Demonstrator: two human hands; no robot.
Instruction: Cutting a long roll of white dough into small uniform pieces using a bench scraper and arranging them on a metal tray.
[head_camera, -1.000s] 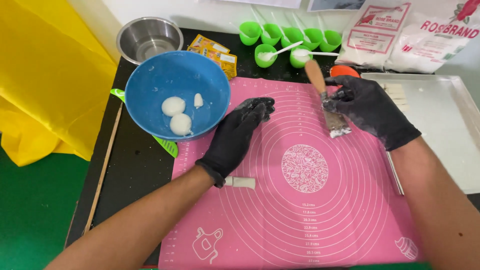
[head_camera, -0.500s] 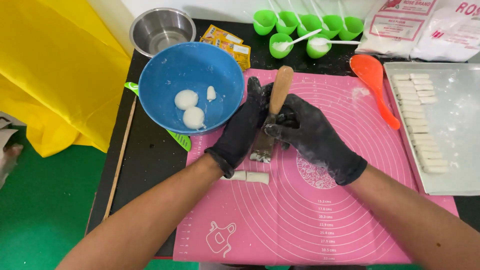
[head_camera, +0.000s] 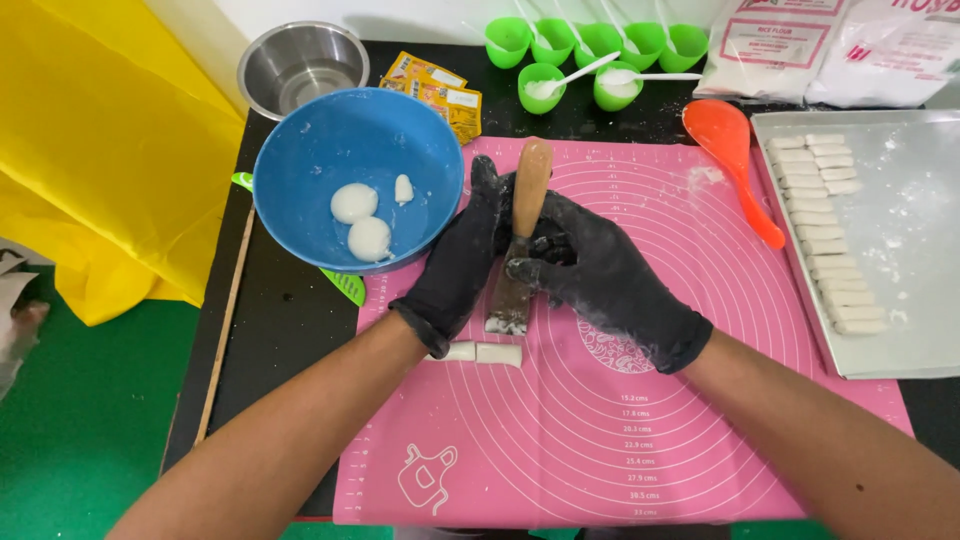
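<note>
Both gloved hands meet on the scraper — right hand clamped round its neck, left hand closed alongside — blade pointing toward the person, dough pieces lying crosswise just beyond its edge on the pink mat.

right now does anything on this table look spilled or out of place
Only small things. White flour is dusted on the pink mat beside the orange spoon and over the metal tray. A green tool lies half hidden under the blue bowl. The dough pieces on the tray sit in a neat column.
</note>
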